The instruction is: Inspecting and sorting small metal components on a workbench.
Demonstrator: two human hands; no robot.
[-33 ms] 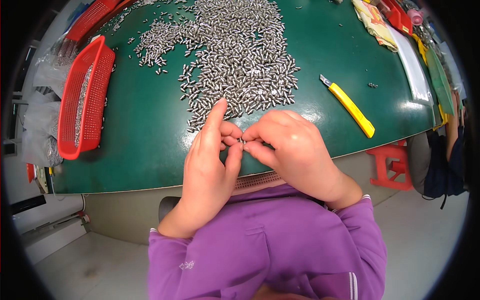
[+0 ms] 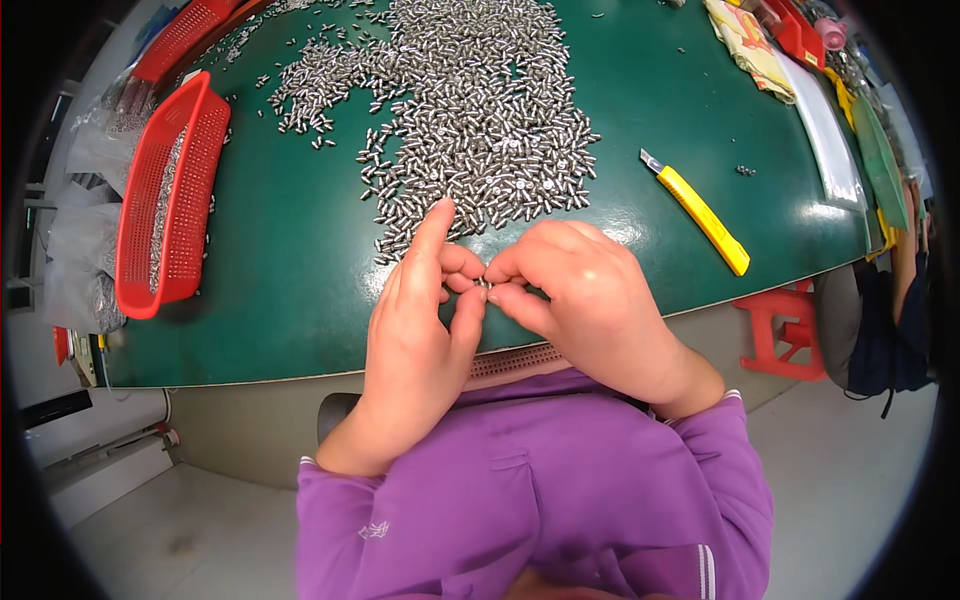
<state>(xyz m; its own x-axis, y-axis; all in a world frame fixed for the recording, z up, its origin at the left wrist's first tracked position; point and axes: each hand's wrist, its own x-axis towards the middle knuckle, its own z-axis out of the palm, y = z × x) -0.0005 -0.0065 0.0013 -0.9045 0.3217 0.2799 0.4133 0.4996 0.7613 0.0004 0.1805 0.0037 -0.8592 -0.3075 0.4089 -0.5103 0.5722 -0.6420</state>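
Observation:
My left hand (image 2: 415, 310) and my right hand (image 2: 590, 290) meet just above the near edge of the green table. Between their fingertips is a small silvery metal part (image 2: 484, 284), mostly covered. The left thumb and bent fingers close on it while the left index finger points up and away. From the other side, my right thumb and index finger pinch it. Just beyond my hands spreads a large heap of small, shiny, cylindrical metal pieces (image 2: 490, 130), some with narrower ends.
A red perforated basket (image 2: 190, 230) holding metal pieces stands at the left of the table (image 2: 290, 270). On the right lies a yellow utility knife (image 2: 703, 220), blade out. Plastic bags (image 2: 825, 140) and a cloth (image 2: 750, 45) lie far right; a red stool (image 2: 780, 332) stands below the edge.

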